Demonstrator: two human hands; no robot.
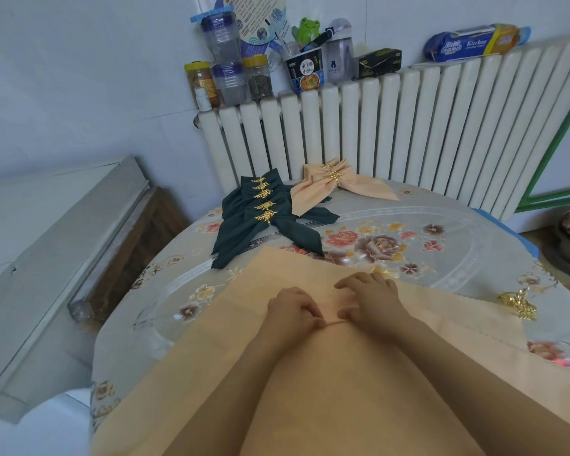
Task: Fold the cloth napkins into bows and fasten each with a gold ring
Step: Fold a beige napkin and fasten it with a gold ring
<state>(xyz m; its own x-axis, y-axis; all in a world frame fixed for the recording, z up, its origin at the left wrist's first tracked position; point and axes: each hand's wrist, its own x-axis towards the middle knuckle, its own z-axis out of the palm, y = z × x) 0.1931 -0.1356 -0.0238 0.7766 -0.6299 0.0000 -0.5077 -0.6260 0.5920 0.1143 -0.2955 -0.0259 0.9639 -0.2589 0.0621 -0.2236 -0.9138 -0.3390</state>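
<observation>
Two bare forearms reaching up from the bottom of the frame, meeting at centre over a peach napkin spread flat across the near half of a round table with a flowered cloth. Left hand and right hand close together, both with fingers curled down onto the fabric, pinching a small ridge between thumbs and forefingers at the middle; nothing else held. Looks like the gathering step, pleating the centre into a bow waist. Next move likely calls for bunching the whole width tight without losing the folds, then freeing one hand to reach for a ring. Loose gold rings, leaf-shaped and shiny, lying at right centre, just beside the napkin's right edge, well apart from the hands. Fabric matte, soft, slightly napped, edge pinked at right. Finished work above centre: dark green bows in an overlapping stack, each clasped by a gold leaf ring, tails pointed; peach bows just behind, touching them, against a white ribbed radiator. Tablecloth glossy, probably under clear plastic.
</observation>
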